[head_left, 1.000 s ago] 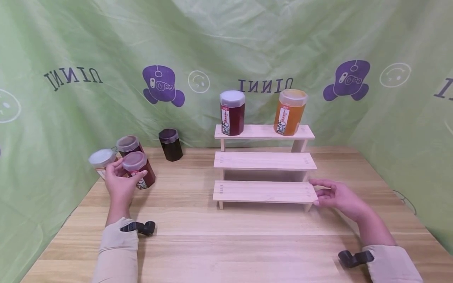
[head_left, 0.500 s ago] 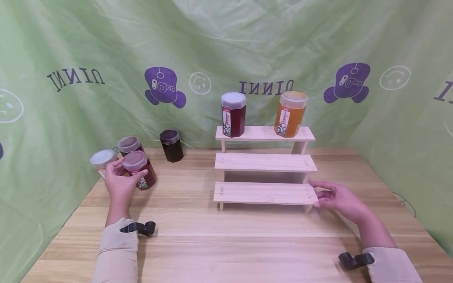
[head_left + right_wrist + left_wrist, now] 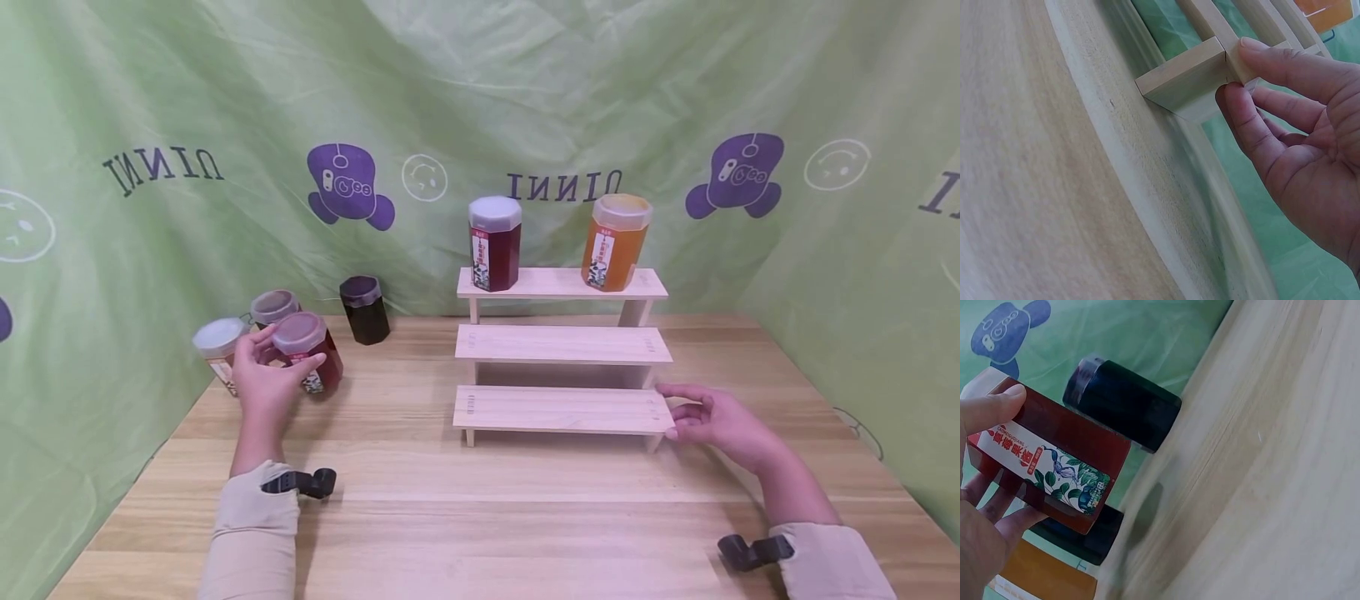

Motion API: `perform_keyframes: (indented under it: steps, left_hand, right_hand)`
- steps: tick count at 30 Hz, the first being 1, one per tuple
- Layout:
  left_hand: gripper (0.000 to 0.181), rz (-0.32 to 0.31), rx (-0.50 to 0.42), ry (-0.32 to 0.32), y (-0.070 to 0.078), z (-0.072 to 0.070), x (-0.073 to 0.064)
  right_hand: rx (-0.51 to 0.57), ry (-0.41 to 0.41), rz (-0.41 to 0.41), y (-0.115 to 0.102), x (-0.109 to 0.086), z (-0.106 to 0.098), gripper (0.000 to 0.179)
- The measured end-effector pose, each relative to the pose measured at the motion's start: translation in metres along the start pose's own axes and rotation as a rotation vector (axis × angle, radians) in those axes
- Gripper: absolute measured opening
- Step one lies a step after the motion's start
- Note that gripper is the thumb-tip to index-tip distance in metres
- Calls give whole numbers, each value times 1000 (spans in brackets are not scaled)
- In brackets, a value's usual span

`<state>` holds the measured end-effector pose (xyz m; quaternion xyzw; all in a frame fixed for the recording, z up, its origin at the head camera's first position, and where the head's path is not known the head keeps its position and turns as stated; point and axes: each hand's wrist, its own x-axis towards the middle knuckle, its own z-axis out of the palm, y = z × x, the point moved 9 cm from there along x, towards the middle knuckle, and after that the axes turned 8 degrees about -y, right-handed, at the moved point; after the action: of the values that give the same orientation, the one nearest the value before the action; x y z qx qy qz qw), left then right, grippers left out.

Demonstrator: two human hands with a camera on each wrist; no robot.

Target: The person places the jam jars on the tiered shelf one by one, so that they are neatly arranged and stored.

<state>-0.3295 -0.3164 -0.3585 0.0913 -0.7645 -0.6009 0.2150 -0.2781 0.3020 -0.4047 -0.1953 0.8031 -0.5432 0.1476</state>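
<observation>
My left hand (image 3: 262,383) grips a jar of red jam (image 3: 302,333) with an octagonal body and a frosted lid, thumb on one side and fingers on the other. In the left wrist view the jam jar (image 3: 1075,434) is tilted, its flowered label showing, and its base is off the table with a shadow beyond. At the right end of the lowest step of a three-step wooden stand (image 3: 562,408), my right hand (image 3: 723,425) pinches the corner. In the right wrist view, thumb and forefinger meet at the wooden stand's (image 3: 1188,65) edge.
A white-lidded jar (image 3: 219,335) and a dark red one (image 3: 274,307) stand close behind the left hand. A black jar (image 3: 365,310) is further back. On the top step are a red jar (image 3: 495,250) and an orange jar (image 3: 618,246). Green cloth (image 3: 420,83) surrounds the table.
My left hand has moved slightly up and to the right with the red jam jar, away from the white-lidded jar. The right hand stays at the stand's corner.
</observation>
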Motion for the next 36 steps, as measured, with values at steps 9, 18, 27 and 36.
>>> perform_keyframes:
  steps: [9, 18, 27, 36]
  left_hand:
    - [82, 45, -14, -21, 7, 10, -1]
    - [81, 56, -10, -30, 16, 18, -4]
    - [79, 87, 3, -45, 25, 26, -8]
    - [80, 126, -9, -77, 38, 33, -12]
  right_hand:
    - [-7, 21, 26, 2, 0, -3, 73]
    - [18, 22, 19, 2, 0, -4, 72]
    - [58, 13, -2, 5, 1, -3, 70]
    - [58, 22, 4, 4, 0, -3, 71]
